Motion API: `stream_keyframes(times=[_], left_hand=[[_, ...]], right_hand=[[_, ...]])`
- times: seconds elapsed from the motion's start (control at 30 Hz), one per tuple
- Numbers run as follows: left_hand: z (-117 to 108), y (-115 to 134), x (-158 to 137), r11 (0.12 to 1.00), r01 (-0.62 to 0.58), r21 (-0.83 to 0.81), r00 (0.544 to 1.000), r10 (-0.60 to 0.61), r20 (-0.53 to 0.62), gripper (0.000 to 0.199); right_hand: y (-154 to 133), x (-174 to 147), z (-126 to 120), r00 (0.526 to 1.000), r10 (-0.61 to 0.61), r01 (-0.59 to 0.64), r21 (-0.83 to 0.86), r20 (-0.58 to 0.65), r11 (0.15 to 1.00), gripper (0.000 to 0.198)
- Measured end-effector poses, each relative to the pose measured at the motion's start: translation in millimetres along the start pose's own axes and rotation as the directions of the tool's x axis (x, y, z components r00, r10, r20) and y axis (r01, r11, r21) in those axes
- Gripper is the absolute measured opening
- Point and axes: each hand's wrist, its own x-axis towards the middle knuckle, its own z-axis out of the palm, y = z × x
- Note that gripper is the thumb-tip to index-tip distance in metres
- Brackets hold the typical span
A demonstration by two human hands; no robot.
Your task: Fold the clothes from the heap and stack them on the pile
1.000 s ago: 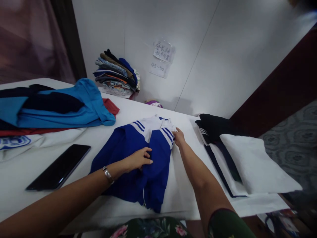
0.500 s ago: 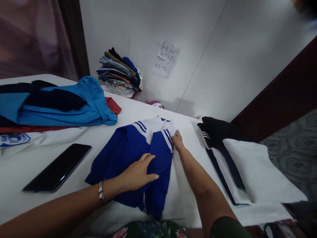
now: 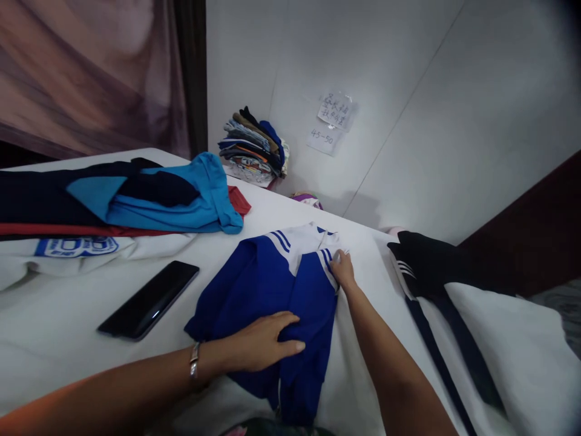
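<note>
A blue and white jacket (image 3: pixel 254 278) with striped shoulders lies on the white table, its collar pointing away from me and its right side folded inward. My left hand (image 3: pixel 267 342) rests on the lower front of the jacket, fingers stretched out and thumb apart. At the far right shoulder, my right hand (image 3: pixel 342 269) pinches the white cloth near the collar. A silver bracelet (image 3: pixel 195 360) circles my left wrist.
A black phone (image 3: pixel 149 300) lies left of the jacket. Behind it are blue and navy clothes (image 3: pixel 177 194) over red and white ones. Folded black and white garments (image 3: pixel 426 260) lie to the right. A clothes stack (image 3: pixel 254 145) stands near the wall below paper notes (image 3: pixel 333 112).
The view has swung left, so everything sits further right in the picture. Both hands stay at nearly the same spots on the jacket.
</note>
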Motion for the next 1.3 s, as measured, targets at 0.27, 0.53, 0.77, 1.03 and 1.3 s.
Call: stream_keyframes(times=[0.27, 0.53, 0.77, 1.03, 1.3], left_hand=[[-100.7, -45.8, 23.7, 0.83, 0.36, 0.427, 0.851, -0.105, -0.514, 0.047], [-130.4, -97.2, 41.4, 0.803, 0.525, 0.283, 0.808, -0.366, -0.462, 0.043], [-166.4, -45.3, 45.0, 0.761, 0.479, 0.438, 0.728, -0.065, -0.682, 0.03], [-115.9, -31.7, 50.9, 0.459, -0.191, 0.868, 0.851, 0.519, -0.087, 0.023], [-88.0, -78.1, 36.6, 0.678, -0.102, 0.728, 0.828, 0.464, -0.315, 0.023]], right_hand=[[-9.4, -56.1, 16.7, 0.961, -0.207, 0.264, -0.38, 0.186, 0.886, 0.063], [-1.9, -67.0, 32.7, 0.945, -0.187, 0.299, -0.476, 0.269, 0.827, 0.064], [-5.7, -70.4, 28.1, 0.949, -0.193, 0.295, -0.48, 0.251, 0.826, 0.062], [-7.6, -71.8, 27.4, 0.951, -0.195, 0.291, -0.474, 0.241, 0.831, 0.061], [-8.3, -71.7, 25.6, 0.951, -0.188, 0.288, -0.479, 0.246, 0.829, 0.062]])
